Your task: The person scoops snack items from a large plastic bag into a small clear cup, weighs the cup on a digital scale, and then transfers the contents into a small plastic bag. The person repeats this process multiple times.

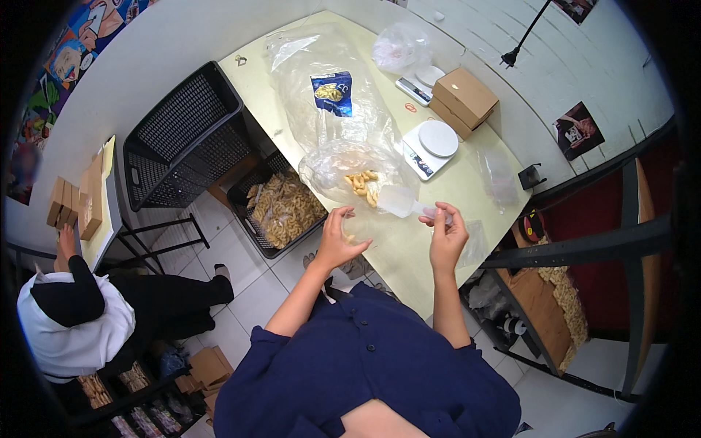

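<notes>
My left hand curves its thumb and fingers around a small clear plastic bag, with a little pale snack visible low inside it. My right hand grips the handle of a translucent white plastic scoop. The scoop's head lies at the mouth of a large clear plastic sack, just beside some curled, yellowish snack pieces. That sack stretches away across the table and bears a blue printed label. Whether the scoop carries any snack is unclear.
On the pale table stand a white kitchen scale, a second scale and brown cardboard boxes. A black crate of bagged snacks sits below its left edge. Another person works at a side table on the left.
</notes>
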Tool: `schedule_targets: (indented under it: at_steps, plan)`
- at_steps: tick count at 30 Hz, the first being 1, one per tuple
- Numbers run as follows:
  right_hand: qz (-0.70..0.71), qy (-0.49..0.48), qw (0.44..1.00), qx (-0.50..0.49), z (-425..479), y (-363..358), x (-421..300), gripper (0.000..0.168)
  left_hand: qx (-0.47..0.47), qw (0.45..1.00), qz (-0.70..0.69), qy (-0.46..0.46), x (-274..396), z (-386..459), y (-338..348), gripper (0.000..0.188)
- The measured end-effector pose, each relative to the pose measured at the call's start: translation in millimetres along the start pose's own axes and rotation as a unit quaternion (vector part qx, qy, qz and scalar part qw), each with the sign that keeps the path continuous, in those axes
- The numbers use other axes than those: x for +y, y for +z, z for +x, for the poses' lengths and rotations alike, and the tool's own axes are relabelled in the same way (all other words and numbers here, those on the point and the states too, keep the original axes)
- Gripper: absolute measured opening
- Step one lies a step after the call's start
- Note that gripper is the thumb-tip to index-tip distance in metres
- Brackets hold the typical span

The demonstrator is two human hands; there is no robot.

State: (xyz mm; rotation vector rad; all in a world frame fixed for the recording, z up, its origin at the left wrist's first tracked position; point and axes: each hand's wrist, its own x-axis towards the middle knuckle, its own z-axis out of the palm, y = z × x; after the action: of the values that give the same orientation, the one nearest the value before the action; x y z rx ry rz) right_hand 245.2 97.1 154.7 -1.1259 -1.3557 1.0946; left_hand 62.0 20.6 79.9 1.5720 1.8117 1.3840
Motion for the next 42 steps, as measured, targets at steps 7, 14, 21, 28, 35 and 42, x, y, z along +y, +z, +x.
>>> schedule_targets:
  at_steps: [7, 14, 21, 28, 35, 42]
  plan:
    - [-0.24, -0.214, 0.945, -0.058, -18, 16, 79, 0.025, 0.012, 0.999, -0.03, -0.026, -22, -6, -10, 0.062]
    - [-0.117, -0.01, 0.99, -0.074, -26, 43, 127, 0.02, -0.04, 0.988, -0.12, -0.084, -56, 2, -7, 0.067]
    - [-0.026, 0.032, 0.996, -0.085, -17, 52, 122, 0.017, -0.08, 0.97, -0.193, -0.122, -50, 11, -10, 0.07]
    - [0.001, 0.071, 0.986, -0.153, -5, 47, 127, 0.018, -0.086, 0.972, -0.191, -0.108, -55, 13, -12, 0.068]
    - [0.175, 0.224, 0.954, -0.097, 7, 51, 127, 0.022, -0.052, 0.98, -0.173, -0.086, -56, 10, -9, 0.066]
    - [0.287, 0.284, 0.914, -0.043, 3, 48, 122, 0.024, -0.034, 0.976, -0.187, -0.104, -55, 5, -9, 0.065]
